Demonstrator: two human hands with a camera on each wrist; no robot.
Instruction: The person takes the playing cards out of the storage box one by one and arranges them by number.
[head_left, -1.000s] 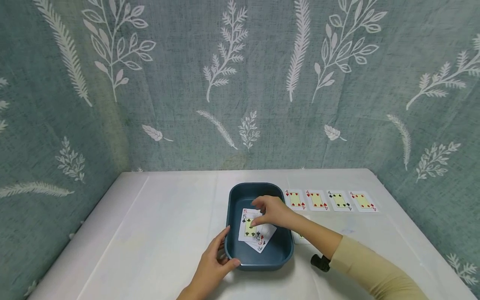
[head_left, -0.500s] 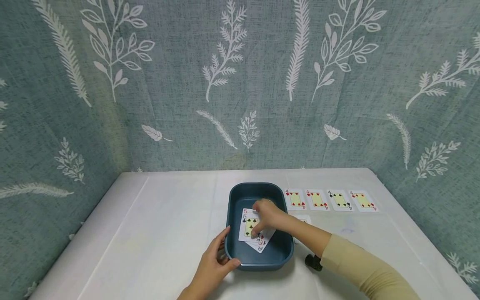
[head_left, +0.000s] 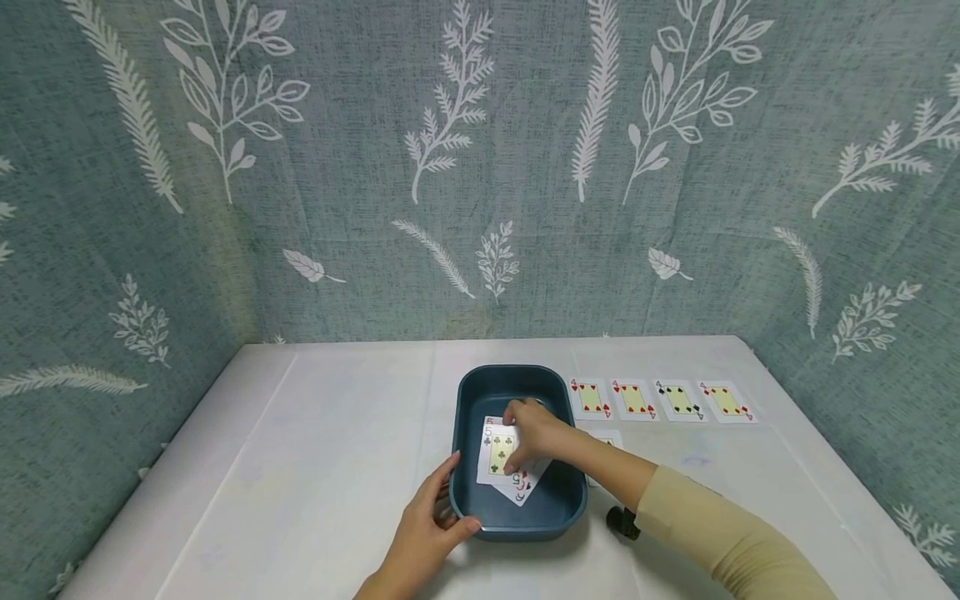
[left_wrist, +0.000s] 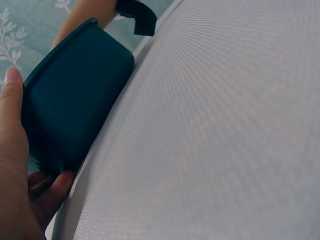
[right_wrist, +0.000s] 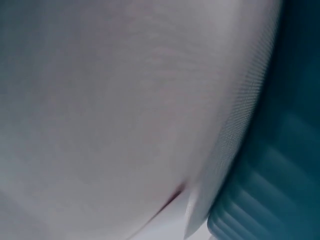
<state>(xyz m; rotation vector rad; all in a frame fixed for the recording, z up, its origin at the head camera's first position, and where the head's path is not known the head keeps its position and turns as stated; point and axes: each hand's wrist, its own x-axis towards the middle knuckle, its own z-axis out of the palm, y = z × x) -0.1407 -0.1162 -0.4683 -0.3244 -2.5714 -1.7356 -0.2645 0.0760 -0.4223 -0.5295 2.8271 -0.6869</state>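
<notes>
A dark blue plastic tub (head_left: 517, 521) stands on the white-covered table. My left hand (head_left: 423, 525) grips its near left corner, thumb at the front and fingers along the side; the left wrist view shows the tub's outer wall (left_wrist: 75, 95) beside that hand (left_wrist: 12, 145). Inside the tub, my right hand (head_left: 536, 435) pinches a five of clubs playing card (head_left: 495, 458), its thumb and fingers bent over the face. Under that card lie other cards, among them a turned card (head_left: 519, 497). The right hand's fingers are out of sight in the right wrist view.
To the tub's right lies a row of several fours, such as a four of diamonds (head_left: 726, 402). Partly hidden below the right forearm is another card (head_left: 611, 437). A black wrist device (head_left: 622, 522) hangs under the right sleeve. Patterned cloth surrounds the table.
My right hand has lowered slightly onto the five of clubs and drawn its fingers in, and the forearm has shifted a little left. My left hand and the tub have not moved.
</notes>
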